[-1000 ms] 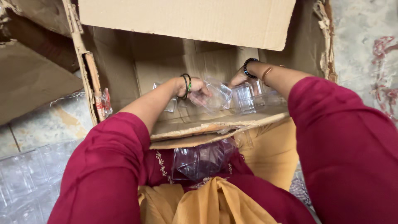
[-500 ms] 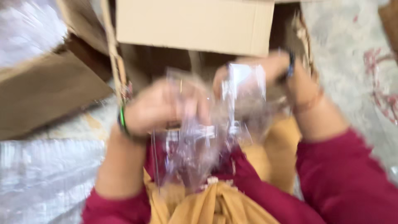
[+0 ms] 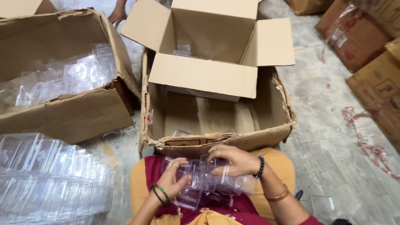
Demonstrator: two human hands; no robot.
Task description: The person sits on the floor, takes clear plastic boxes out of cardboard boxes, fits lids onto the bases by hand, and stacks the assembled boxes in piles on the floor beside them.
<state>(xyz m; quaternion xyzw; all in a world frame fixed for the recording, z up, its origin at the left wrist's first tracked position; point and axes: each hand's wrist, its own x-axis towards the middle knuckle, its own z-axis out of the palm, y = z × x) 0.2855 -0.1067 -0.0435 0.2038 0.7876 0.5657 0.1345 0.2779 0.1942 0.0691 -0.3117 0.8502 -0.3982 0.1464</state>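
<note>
Grey concrete floor [image 3: 333, 137], stained and littered with red tape scraps at right. At centre frame, large torn cardboard box [image 3: 216, 125], nearly empty, one clear plastic piece [image 3: 181, 133] on its bottom near the front wall. Resting across its back edge, smaller open carton [image 3: 212, 50] with flaps spread. At upper left, another open box [image 3: 62, 112] heaped with clear plastic containers [image 3: 71, 75]. At lower left, long nested row of clear plastic trays [image 3: 50, 175]. At top, beyond the boxes, another person's hand [image 3: 118, 14]. At lower centre, over the lap, bundle of clear plastic containers [image 3: 204, 183] gripped between both hands: left hand [image 3: 173, 181] curled under its left side, thumb on top; right hand [image 3: 233, 160] laid over its upper right, fingers bent down on the plastic. More brown cartons [image 3: 371, 50] at upper right.
</note>
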